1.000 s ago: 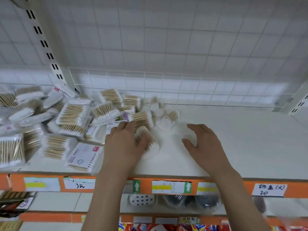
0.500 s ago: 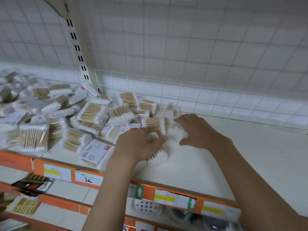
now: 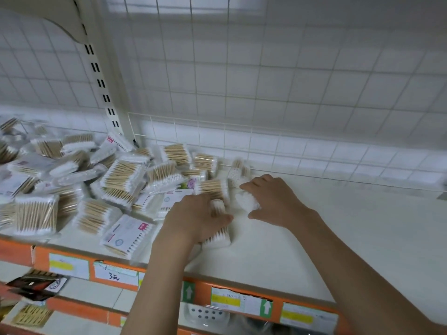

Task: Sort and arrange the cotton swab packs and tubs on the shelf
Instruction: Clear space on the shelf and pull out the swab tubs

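Note:
A loose heap of cotton swab packs [image 3: 121, 175] with wooden sticks covers the left half of the white shelf [image 3: 338, 226]. My left hand [image 3: 193, 218] grips a round tub of swabs [image 3: 217, 235] lying on its side near the shelf's front. My right hand [image 3: 273, 201] curls over another tub [image 3: 246, 201], whose white swab tips show beneath my fingers. A third tub [image 3: 238, 170] lies just behind my right hand by the wire rail. A flat labelled pack [image 3: 128, 235] lies at the front edge, left of my left arm.
A low wire rail [image 3: 290, 141] and a wire grid close the shelf's back. An upright post [image 3: 101, 76] stands at the back left. Orange price strips [image 3: 229, 301] with labels run along the front edge. Lower shelves hold dark packets [image 3: 36, 286] and other goods.
My right hand has reached left and forward and closed over a tub. My left hand stays on its tub. The view has swung left, showing more of the heap.

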### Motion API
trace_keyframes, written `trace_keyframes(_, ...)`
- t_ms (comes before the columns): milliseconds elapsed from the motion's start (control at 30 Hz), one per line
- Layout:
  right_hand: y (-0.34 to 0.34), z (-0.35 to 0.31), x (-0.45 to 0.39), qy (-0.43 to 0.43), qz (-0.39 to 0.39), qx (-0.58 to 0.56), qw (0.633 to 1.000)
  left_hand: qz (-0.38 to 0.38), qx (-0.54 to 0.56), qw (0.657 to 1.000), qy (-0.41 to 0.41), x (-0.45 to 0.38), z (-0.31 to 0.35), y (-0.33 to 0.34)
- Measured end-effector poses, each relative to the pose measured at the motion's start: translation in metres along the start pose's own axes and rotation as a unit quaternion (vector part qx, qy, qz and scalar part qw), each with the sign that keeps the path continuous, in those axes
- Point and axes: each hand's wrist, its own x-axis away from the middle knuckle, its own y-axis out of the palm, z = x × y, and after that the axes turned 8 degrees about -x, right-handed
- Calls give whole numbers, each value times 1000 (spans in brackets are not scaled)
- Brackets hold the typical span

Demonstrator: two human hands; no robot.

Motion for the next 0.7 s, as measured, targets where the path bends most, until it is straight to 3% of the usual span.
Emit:
trace_keyframes(333, -15, 18, 85, 164, 156, -106, 968, 106, 97, 980, 135, -9, 29, 9)
trace_keyframes(533, -27, 46, 147, 252, 206, -136, 936, 97, 176, 956, 216, -5, 85, 40)
trace_keyframes(700, -37, 80, 185, 282, 238, -165, 915, 122, 180, 945, 246, 2, 136, 62)
